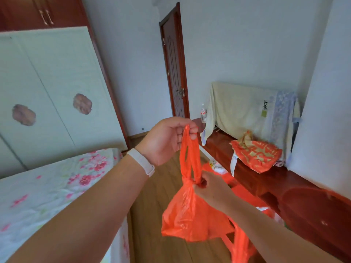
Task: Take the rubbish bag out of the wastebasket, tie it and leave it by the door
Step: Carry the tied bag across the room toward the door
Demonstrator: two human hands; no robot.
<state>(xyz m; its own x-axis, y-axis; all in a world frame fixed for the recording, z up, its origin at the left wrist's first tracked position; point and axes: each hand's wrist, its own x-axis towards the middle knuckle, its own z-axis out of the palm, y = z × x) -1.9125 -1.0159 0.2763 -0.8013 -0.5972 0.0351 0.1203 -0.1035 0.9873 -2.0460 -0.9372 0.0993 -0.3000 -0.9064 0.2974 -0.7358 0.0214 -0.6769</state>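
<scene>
Here, a person holds an orange rubbish bag [191, 211] in mid-air above a wooden floor [159, 194], between a bed [47, 186] with a pink-flowered cover on the left and a low reddish-brown desk [266, 179] on the right. The left arm stretches forward from the lower left corner, a white band [141, 161] around the wrist. The left hand [167, 141] is raised, palm turned inward, its fingers [192, 132] pinched closed on the top of one long bag handle, pulling it straight up. The right arm comes in from the lower right corner, and the right hand [212, 188] sits lower, its fingers closed around the gathered neck of the bag where the handles meet in a knot. The full body of the bag hangs below that hand, and another orange loop of plastic trails down under the right forearm. A dark red door [173, 73] stands closed in the far wall, well apart from the bag. On the desk lie a red and gold package [256, 154] and a draped pale cloth [237, 109].
</scene>
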